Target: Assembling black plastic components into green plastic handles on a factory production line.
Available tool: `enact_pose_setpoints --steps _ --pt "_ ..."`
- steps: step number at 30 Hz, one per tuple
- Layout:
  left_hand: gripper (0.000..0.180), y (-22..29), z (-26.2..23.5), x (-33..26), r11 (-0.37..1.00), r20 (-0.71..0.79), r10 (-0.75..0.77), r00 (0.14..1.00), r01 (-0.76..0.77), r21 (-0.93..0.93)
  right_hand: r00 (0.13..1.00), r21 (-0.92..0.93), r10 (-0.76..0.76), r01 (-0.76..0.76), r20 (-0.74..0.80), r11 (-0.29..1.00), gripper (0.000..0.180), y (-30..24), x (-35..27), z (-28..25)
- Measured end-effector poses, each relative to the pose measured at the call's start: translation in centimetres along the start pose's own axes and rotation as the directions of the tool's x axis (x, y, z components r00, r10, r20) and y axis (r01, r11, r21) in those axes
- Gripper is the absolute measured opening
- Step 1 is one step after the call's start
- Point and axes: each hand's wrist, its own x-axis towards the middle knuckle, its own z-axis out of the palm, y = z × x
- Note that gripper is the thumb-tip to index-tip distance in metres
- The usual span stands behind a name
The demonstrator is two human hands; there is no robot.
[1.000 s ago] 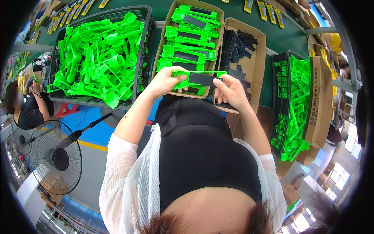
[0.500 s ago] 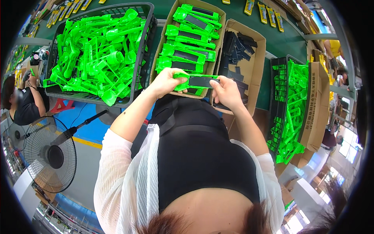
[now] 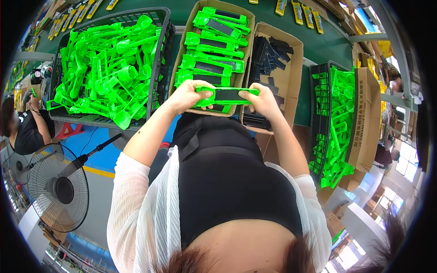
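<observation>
Between my two hands, level and close to my waist, is a long green plastic part [image 3: 227,103] with a flat black strip [image 3: 226,94] along its middle. My left hand [image 3: 187,96] grips the left end, thumb on top. At the other end my right hand [image 3: 264,101] is closed round the green part, its thumb pressing on the right end of the black strip. The fingers underneath are mostly hidden. Just beyond my hands, a cardboard box [image 3: 247,54] holds rows of similar green parts [image 3: 211,43] with black strips.
Right of that box, another cardboard box [image 3: 293,59] contains loose black strips [image 3: 268,59]. A black crate [image 3: 166,34] of green parts stands left. Further right are a black basket [image 3: 320,100] of green pieces and a carton [image 3: 368,113]. A fan [image 3: 63,187] and another person [image 3: 25,129] are left.
The black strip now lies within the green part, whose right end shows in my right hand. My right thumb presses on the strip's end. The whole view has shifted slightly.
</observation>
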Motion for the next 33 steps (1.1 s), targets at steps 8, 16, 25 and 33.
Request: enact_pose_setpoints --steps 8,16,25,33 --pt "0.03 0.3 1.2 -0.1 0.795 -0.184 0.193 0.964 -0.044 0.605 0.986 -0.056 -0.054 0.045 -0.161 0.997 0.034 0.7 -0.6 2.0" --pt "0.018 2.1 5.5 2.4 0.558 0.025 0.244 0.97 -0.161 0.814 0.994 0.236 -0.106 0.099 0.018 0.967 0.057 -0.2 -2.7 1.7" --pt "0.036 1.4 3.0 9.0 -0.052 0.321 0.606 0.727 -0.368 0.929 0.967 0.878 -0.134 -0.134 0.217 0.459 0.061 4.2 -0.1 4.4" --pt "0.059 3.9 -3.8 17.0 -0.307 0.098 0.429 0.898 0.043 0.951 0.919 -0.012 -0.16 0.167 -0.361 0.986 0.02 8.5 -0.5 -0.5"
